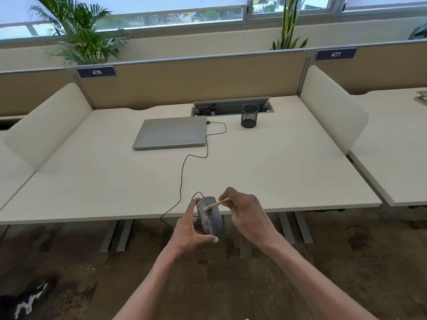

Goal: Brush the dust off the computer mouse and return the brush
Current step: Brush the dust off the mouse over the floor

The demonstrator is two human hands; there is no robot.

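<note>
- The pale desk point(265, 172) fills the middle of the view, closed in by a tan partition point(196, 79) at the back and rounded white side panels point(332, 107) to either side.
- A closed grey laptop point(171, 132) lies flat towards the back of the desk, in front of an open cable tray point(231, 107).
- A black mesh pen cup point(249, 116) stands upright just right of the laptop, apart from it.
- The person's left hand point(191, 229) holds the computer mouse point(209, 215) off the desk, at its near edge; the fingers curl round the mouse's left side and the thumb wraps under its near end.
- The mouse is dark grey, tilted with its top towards the camera, and speckled with pale dust.
- The right hand point(247, 213) is just right of the mouse, its fingers curled and pinching the handle of the brush point(216, 204).
- The brush has a thin pale wooden handle; its light bristle tip touches the upper part of the mouse's top.
- A thin black cable point(182, 176) runs from the mouse's far end, loops over the desk edge and leads to the laptop's right side.
</note>
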